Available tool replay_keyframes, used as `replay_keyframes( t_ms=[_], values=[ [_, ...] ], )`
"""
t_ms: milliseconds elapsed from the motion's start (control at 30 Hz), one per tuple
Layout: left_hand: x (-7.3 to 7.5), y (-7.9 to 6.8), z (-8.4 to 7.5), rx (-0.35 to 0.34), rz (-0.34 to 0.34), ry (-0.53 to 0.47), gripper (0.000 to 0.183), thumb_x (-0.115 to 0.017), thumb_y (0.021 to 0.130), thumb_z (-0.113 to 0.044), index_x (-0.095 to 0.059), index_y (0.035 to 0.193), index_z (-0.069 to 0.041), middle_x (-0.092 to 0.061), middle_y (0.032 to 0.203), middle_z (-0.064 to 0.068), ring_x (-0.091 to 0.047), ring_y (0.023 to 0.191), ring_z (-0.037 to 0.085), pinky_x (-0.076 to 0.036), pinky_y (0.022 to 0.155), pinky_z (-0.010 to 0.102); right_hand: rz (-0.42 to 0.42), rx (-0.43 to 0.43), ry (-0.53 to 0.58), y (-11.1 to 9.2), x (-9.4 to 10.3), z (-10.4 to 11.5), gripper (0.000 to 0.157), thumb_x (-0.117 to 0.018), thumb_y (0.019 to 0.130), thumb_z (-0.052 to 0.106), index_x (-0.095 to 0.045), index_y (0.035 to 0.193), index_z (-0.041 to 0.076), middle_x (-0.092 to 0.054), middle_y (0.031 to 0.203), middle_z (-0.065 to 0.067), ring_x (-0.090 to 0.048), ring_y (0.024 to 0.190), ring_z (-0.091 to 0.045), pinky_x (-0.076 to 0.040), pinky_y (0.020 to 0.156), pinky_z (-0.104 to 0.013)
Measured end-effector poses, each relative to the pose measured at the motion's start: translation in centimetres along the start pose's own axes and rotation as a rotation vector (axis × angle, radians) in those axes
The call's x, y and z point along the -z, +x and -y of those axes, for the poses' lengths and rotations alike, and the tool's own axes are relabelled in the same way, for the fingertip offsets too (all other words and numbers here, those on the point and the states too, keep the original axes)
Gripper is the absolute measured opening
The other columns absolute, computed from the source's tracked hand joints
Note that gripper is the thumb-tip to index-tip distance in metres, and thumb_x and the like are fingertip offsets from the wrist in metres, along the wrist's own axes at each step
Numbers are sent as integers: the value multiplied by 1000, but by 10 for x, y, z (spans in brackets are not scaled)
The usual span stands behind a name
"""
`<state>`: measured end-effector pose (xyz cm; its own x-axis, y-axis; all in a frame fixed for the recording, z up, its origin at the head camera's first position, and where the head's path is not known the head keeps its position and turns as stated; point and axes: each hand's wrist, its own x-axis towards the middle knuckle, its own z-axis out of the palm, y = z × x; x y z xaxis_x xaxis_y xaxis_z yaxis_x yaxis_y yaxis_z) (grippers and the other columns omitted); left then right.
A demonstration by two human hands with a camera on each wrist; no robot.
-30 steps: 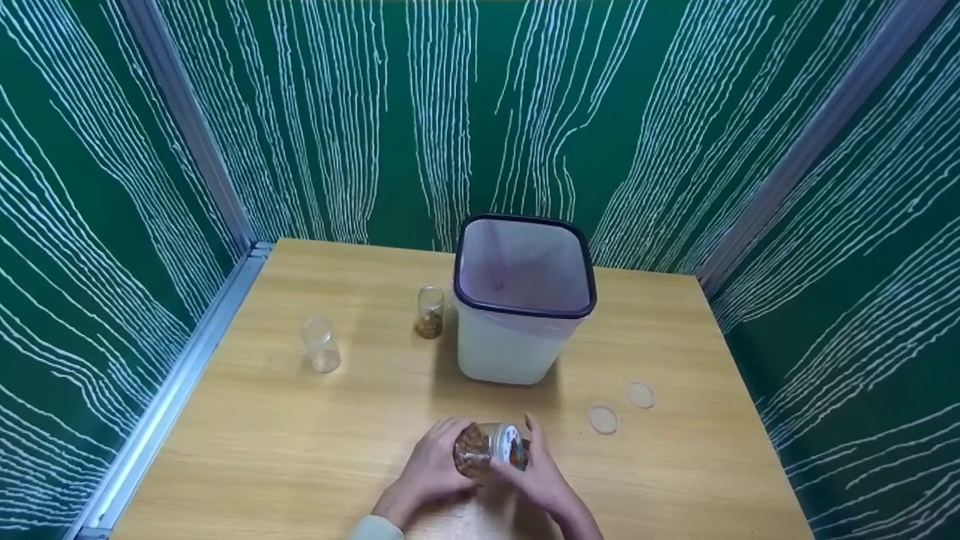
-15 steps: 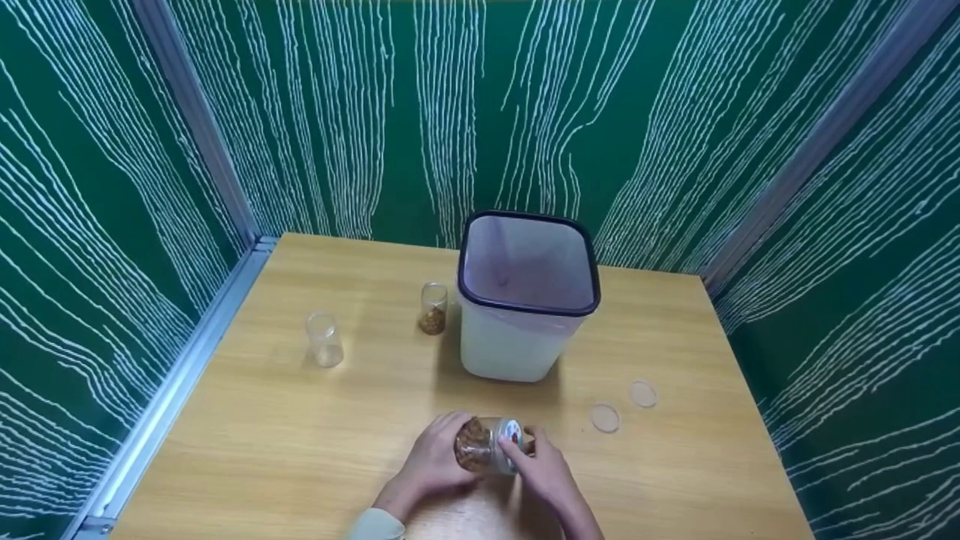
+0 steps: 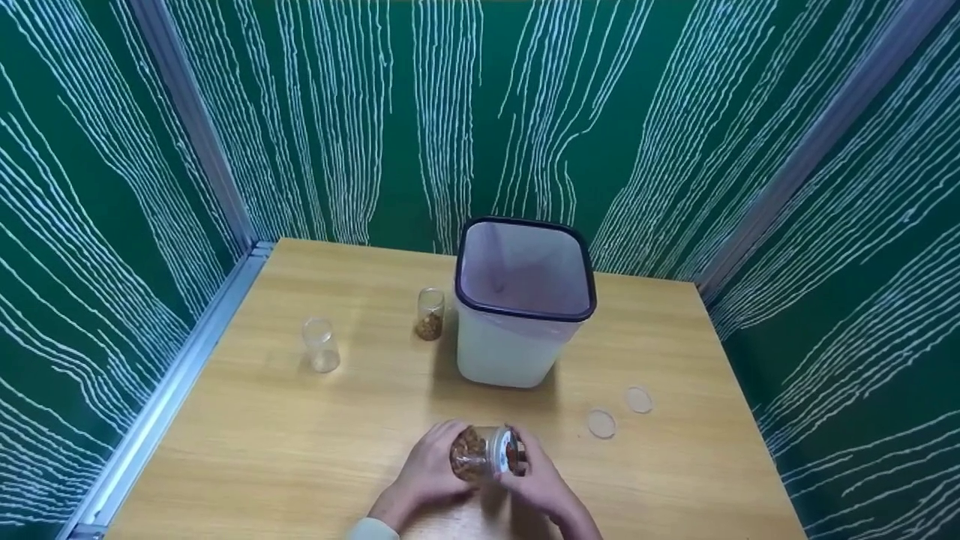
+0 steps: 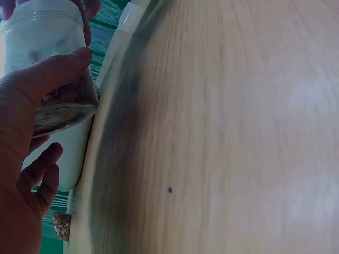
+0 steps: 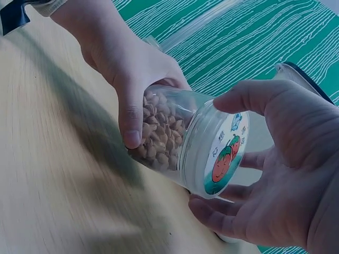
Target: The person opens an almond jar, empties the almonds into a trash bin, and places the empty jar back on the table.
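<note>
A clear jar (image 5: 161,132) of brown, bean-like pieces is tipped on its side above the table near the front. My left hand (image 3: 429,466) grips its body near the base, thumb along the side. At the other end, my right hand (image 3: 541,480) holds the white-rimmed lid (image 5: 221,153), which bears cartoon strawberries. In the right wrist view its thumb touches the upper rim, while the fingers curl by the lower rim. The lid sits on the jar. In the left wrist view the jar's base faces the camera, and the right hand is mostly hidden.
A white bin (image 3: 502,356) with a dark rim stands behind the hands. To its left are a clear container (image 3: 430,322) part-filled with brown pieces and another see-through container (image 3: 322,349). Two clear discs (image 3: 601,424) lie at right. Green walls enclose the table (image 3: 247,420).
My right hand shifts its fingers and thumb around the lid, and the lid's printed face turns slightly. The left hand keeps its grip on the jar, which stays in about the same place.
</note>
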<state>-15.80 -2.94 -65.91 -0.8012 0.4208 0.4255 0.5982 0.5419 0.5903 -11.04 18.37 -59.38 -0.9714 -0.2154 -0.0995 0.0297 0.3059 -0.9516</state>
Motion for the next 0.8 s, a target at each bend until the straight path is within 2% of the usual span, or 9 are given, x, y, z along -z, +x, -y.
replay_keyframes(
  t_ms=[100,233,300,400,500,600,700,800],
  values=[
    [1,0,0,12,19,-13,85,-90,55,-36,-57,127,-7,-60,122,2,-56,111,20,-46,97,39,-25,0,-52,1,-2,-2,86,-75,80,14,-25,149,3,-31,142,-35,-48,116,-49,-46,91,-57],
    [1,1,-1,15,27,-30,86,-90,56,-39,-57,128,-6,-60,122,1,-56,112,20,-46,97,39,-107,-22,-143,4,-4,-4,88,-72,86,36,-24,148,-4,-31,142,-36,-47,118,-50,-42,95,-58],
    [1,1,0,9,24,-34,87,-90,55,-38,-56,128,-6,-60,124,1,-55,113,20,-45,98,39,-152,-55,-175,6,-5,-3,87,-68,88,43,-26,147,-5,-35,140,-36,-50,117,-49,-43,95,-58],
    [1,0,0,9,15,-38,87,-90,53,-34,-57,128,-5,-60,124,2,-55,113,20,-45,98,38,-181,-122,-223,8,-6,-3,86,-62,89,52,-30,144,-7,-50,129,-32,-57,109,-43,-48,90,-54],
    [1,-3,1,16,13,-34,88,-90,51,-32,-57,128,-4,-60,124,3,-56,114,21,-45,98,38,-165,-163,-271,8,-7,-2,81,-58,91,54,-38,139,-7,-63,110,-21,-63,99,-34,-52,82,-48],
    [2,-4,2,33,26,-32,88,-90,52,-33,-57,129,-5,-60,125,4,-55,115,21,-44,99,38,-137,-168,-284,8,-7,-2,75,-58,91,54,-44,134,-6,-65,102,-14,-63,93,-30,-52,78,-45],
    [3,-4,3,60,44,-35,88,-89,54,-34,-56,130,-7,-59,127,4,-55,117,21,-43,100,38,-103,-160,-250,9,-8,-1,75,-61,89,53,-45,135,-4,-63,108,-17,-62,94,-30,-52,78,-43],
    [4,-4,4,84,54,-39,87,-90,55,-35,-56,130,-8,-58,128,3,-54,118,21,-43,101,39,-51,-120,-206,9,-7,1,78,-66,88,46,-39,140,-5,-57,121,-24,-60,99,-32,-51,81,-43]
  ],
)
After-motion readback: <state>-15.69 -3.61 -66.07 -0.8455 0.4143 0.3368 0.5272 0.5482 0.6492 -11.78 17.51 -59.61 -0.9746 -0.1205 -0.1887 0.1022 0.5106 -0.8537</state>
